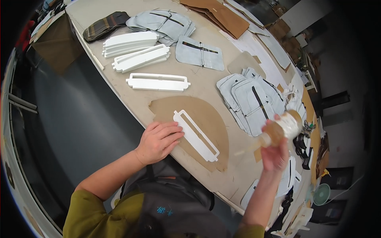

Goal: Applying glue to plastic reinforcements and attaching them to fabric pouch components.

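Note:
A white slotted strip (193, 139) lies slantwise on a brown rounded sheet (214, 123) near the table's front edge. My left hand (160, 142) rests on the sheet, its fingers stretched out and the fingertips touching the strip's left edge. To the right, my right hand (276, 152) is closed around a bottle (286, 127) held above the table. The bottle is yellowish-brown and whitish, tilted, with its narrow end toward the lower left; motion blurs it. Beyond the sheet lies another single slotted strip (158, 82).
Stacked white strips (141, 57) sit farther back, beside grey-blue slotted pieces (162, 23) and dark striped pieces (105, 27). More grey-blue pieces (246, 99) are piled left of the bottle. Brown sheets (218, 16) lie at the far edge. A small green fan (321, 194) stands right.

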Demonstrator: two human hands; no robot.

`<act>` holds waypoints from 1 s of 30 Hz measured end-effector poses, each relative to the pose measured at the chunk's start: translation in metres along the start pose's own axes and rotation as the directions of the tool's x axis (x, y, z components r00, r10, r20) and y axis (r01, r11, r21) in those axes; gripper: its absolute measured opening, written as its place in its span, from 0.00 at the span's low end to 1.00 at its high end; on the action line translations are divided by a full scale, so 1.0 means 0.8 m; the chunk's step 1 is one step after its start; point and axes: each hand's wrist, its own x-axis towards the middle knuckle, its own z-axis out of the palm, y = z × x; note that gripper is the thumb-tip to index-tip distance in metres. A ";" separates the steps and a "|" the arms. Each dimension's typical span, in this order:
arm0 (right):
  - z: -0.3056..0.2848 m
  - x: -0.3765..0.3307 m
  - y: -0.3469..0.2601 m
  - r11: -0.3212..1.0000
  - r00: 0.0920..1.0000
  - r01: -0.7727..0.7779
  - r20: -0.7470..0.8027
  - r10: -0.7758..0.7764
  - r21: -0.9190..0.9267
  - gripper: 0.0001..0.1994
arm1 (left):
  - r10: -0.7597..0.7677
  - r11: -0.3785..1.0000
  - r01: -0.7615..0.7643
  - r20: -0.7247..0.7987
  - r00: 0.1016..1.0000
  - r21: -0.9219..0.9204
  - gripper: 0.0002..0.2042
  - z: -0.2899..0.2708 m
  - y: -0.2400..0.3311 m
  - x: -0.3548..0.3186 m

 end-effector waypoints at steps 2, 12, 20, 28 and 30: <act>0.056 0.041 0.039 0.998 0.995 -0.036 0.095 0.040 -0.047 0.38 | -0.024 1.000 0.024 -0.035 0.999 0.002 0.14 0.006 -0.003 -0.003; 0.161 0.117 0.145 0.954 0.996 -0.009 0.079 0.034 -0.300 0.28 | 0.000 0.999 0.002 -0.063 0.998 0.034 0.14 0.013 -0.007 -0.006; 0.158 0.126 0.159 0.959 0.996 -0.020 0.074 0.043 -0.284 0.27 | -0.013 1.000 0.014 -0.065 0.998 0.017 0.15 0.014 -0.009 -0.005; 0.160 0.124 0.150 0.926 0.989 -0.051 0.108 0.098 -0.374 0.27 | -0.023 1.000 0.024 -0.061 0.998 0.013 0.16 0.013 -0.008 -0.006; 0.162 0.125 0.153 0.931 0.992 -0.034 0.105 0.077 -0.364 0.27 | -0.019 1.000 0.020 -0.060 0.998 0.011 0.16 0.013 -0.008 -0.005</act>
